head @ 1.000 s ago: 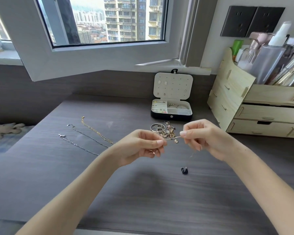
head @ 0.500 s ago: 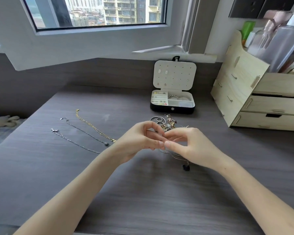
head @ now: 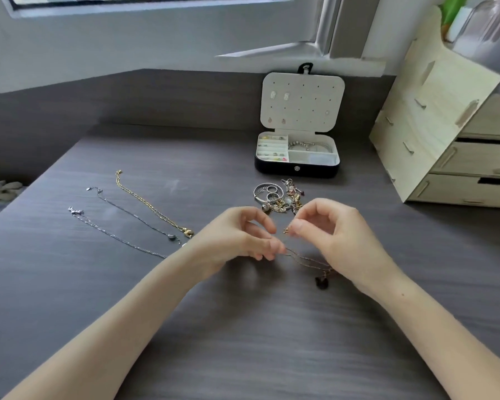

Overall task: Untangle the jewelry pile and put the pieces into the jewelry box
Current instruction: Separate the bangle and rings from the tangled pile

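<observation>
A tangled jewelry pile [head: 280,197] of rings and charms lies on the dark desk in front of the open black jewelry box [head: 297,166]. Just in front of the pile, my right hand [head: 338,238] pinches the clasp end of a thin chain necklace [head: 303,259] between thumb and forefinger. My left hand [head: 237,238] holds the same chain with its lower fingertips. The chain sags to the desk and ends at a small dark pendant [head: 321,282]. Three necklaces lie straightened out at the left: a gold one [head: 147,202] and two silver ones [head: 133,215] [head: 113,233].
A pale wooden drawer organizer [head: 451,145] with bottles on top stands at the right. The box lid [head: 302,102] stands upright against the wall and holds earrings. A window frame runs along the back. A soft toy [head: 0,190] lies off the desk's left edge.
My hands came together, then parted slightly, and have dropped toward the desk. The chain, earlier stretched taut between them, now sags onto the desk. The camera has tilted down.
</observation>
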Tool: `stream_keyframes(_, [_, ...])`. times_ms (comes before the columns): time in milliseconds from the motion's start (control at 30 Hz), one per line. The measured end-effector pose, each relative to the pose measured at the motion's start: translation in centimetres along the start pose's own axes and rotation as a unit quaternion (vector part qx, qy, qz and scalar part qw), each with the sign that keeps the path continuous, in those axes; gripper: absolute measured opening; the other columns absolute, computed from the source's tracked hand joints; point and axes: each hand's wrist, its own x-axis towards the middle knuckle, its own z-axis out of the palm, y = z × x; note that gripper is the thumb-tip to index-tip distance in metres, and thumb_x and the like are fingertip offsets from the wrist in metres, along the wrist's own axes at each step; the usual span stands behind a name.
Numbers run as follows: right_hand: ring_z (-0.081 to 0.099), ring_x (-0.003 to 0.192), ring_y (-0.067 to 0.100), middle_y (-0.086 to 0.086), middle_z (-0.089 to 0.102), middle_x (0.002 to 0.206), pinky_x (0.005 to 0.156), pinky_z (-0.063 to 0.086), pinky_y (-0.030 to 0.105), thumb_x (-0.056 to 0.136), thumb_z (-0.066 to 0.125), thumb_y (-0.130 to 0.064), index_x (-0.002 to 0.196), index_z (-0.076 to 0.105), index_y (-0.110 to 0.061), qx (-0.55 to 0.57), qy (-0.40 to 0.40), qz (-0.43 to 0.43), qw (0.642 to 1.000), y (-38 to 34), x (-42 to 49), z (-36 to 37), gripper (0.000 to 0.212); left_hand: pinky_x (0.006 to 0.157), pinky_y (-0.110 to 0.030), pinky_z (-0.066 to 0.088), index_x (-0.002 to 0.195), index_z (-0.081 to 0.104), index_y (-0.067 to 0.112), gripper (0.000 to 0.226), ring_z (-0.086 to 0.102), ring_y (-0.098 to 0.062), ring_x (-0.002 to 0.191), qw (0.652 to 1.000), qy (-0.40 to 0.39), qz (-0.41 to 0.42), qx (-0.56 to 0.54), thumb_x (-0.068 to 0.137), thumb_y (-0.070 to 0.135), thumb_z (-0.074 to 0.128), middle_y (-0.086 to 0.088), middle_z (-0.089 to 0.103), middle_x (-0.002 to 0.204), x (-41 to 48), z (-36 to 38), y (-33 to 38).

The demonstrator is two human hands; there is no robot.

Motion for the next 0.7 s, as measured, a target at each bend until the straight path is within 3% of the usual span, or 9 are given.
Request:
stream_keyframes(133, [0.06,0.062,0.017,0.006,0.065,0.064,0.066,0.052,0.026,0.091,0.054,0.001,0.078,0.057,-0.007,0.118,-0.047,0.068,0.99,-0.12,0.1,-0.13,0.015,0.058,-0.017,0.045,0.083,0.067,0.008,0.015,0.058,-0.011,0.06,1.0,-0.023,0.0,0.016,0.074,-0.004,0.072,-0.01,0.067,0.074,-0.12,-0.39,-0.03])
stream_keyframes(367, [0.041,0.051,0.01,-0.001,0.051,0.056,0.05,0.034,0.023,0.091,0.058,-0.007,0.079,0.062,-0.009,0.112,-0.063,0.074,0.989,-0.36,0.14,-0.25,0.013,0.056,-0.016,0.03,0.078,0.074,0.014,0.016,0.035,-0.01,0.059,0.999,-0.024,0.028,0.001,0.073,0.027,0.066,0.007,0.051,0.06,-0.56,0.17,0.31])
stream_keyframes(500, [0.035,0.049,0.007,-0.004,0.047,0.055,0.048,0.026,0.02,0.088,0.059,-0.002,0.076,0.061,-0.009,0.111,-0.068,0.072,0.989,-0.51,0.04,-0.4,0.014,0.059,-0.028,0.019,0.078,0.076,0.017,0.015,0.023,-0.016,0.063,0.998,-0.015,0.046,-0.044,0.075,0.027,0.065,0.002,0.035,0.061,-0.7,0.21,0.26])
stream_keyframes(600, [0.037,0.049,0.005,-0.007,0.05,0.055,0.047,0.027,0.018,0.086,0.061,0.001,0.074,0.061,-0.008,0.116,-0.079,0.069,0.988,-0.52,-0.01,-0.45,0.015,0.054,-0.018,0.026,0.079,0.075,0.014,0.013,0.029,-0.01,0.055,0.996,-0.013,0.045,-0.075,0.073,0.021,0.065,0.006,0.04,0.057,-0.77,0.14,0.15])
stream_keyframes(700, [0.039,0.047,0.004,-0.007,0.052,0.056,0.046,0.029,0.016,0.085,0.062,0.002,0.075,0.061,-0.008,0.122,-0.084,0.064,0.987,-0.32,0.0,-0.45,0.014,0.054,-0.02,0.025,0.076,0.073,0.014,0.01,0.031,-0.008,0.052,0.995,-0.014,0.045,-0.092,0.072,0.018,0.066,0.006,0.042,0.056,-0.83,0.2,0.24])
